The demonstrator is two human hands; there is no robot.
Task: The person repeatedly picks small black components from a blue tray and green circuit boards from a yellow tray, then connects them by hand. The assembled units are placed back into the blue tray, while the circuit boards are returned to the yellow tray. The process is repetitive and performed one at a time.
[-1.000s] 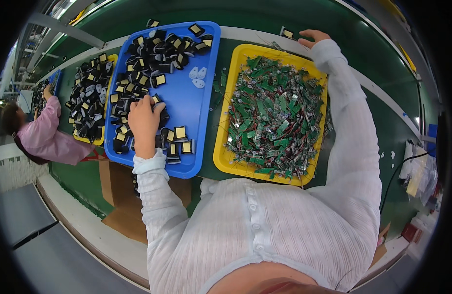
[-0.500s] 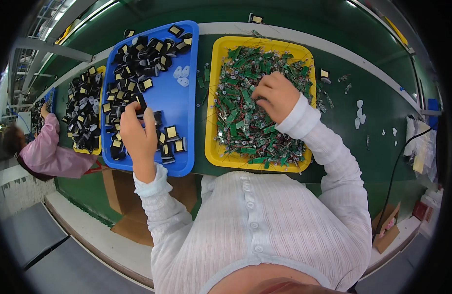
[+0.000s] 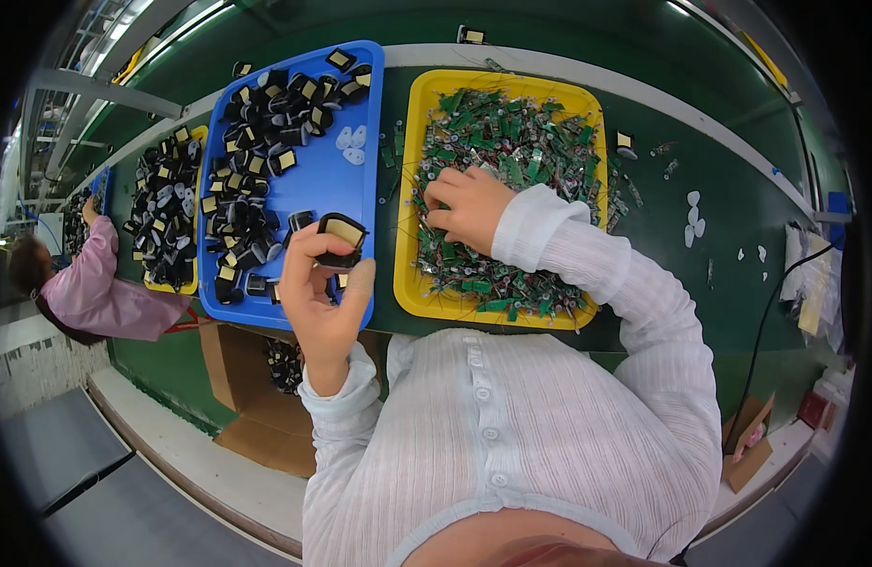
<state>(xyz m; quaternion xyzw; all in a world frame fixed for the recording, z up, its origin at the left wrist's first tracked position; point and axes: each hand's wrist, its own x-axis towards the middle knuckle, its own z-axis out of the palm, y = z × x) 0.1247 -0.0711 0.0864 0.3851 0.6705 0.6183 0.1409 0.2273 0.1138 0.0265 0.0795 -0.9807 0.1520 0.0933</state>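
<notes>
Raised over the near right corner of the blue tray (image 3: pixel 324 189), my left hand (image 3: pixel 321 317) pinches a black plastic housing with a cream-coloured flat face (image 3: pixel 341 232) between thumb and fingers. Many similar black housings lie heaped along the tray's left side. My right hand (image 3: pixel 476 210) rests on the pile of small green circuit boards with thin wires (image 3: pixel 497 142) inside the yellow tray (image 3: pixel 407 217). Its fingers curl down together into the pile, and whatever they grip is hidden. A few white teardrop-shaped pieces (image 3: pixel 353 156) lie in the blue tray.
Farther left, another yellow tray (image 3: pixel 198 189) holds more black housings, near a co-worker in a pink sleeve (image 3: pixel 96 274). White pieces (image 3: pixel 693 222), loose boards and one housing (image 3: pixel 626 142) lie right of the trays. An open cardboard box (image 3: pixel 223 369) sits below the bench edge.
My left hand has moved right and toward me, lifting a black housing off the blue tray. My right hand has shifted left and nearer across the circuit boards, fingers lowered into them.
</notes>
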